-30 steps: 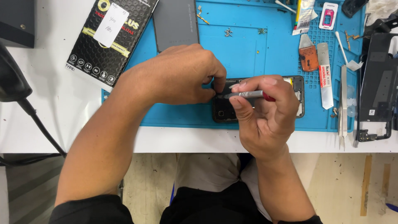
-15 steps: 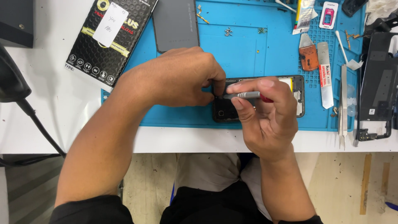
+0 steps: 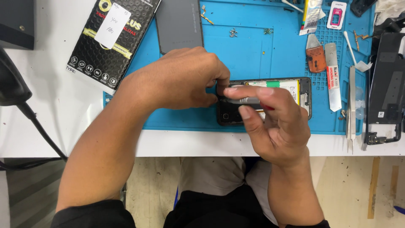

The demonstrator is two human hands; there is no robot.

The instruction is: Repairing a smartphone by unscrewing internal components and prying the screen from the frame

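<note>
Phone [image 3: 295,90], opened, back cover off, lying flat on the blue work mat [image 3: 253,46] near the table's front edge; pale battery with a green patch showing inside its dark frame. Left hand [image 3: 181,80] curled over the phone's left end, fingertips pressed down on it, palm hiding that end. Right hand [image 3: 274,122] pinching a slim screwdriver [image 3: 247,100] between thumb and forefinger, the grey shaft level, red part of the handle just showing behind the fingers, tip pointing left toward the left hand; where the tip meets the phone cannot be told.

Grey back panel [image 3: 179,25] on the mat above the left hand. Black packet [image 3: 112,40] with a white label, half on the mat, half on the white table [image 3: 50,122]. Loose screws [image 3: 233,32] in a small cluster on the mat. Orange-brown pry tool [image 3: 315,57] and flat metal opening tool [image 3: 332,78] right of the phone. Tweezers [image 3: 351,105] beside them. Second phone frame [image 3: 386,88], black, at the mat's right edge.
</note>
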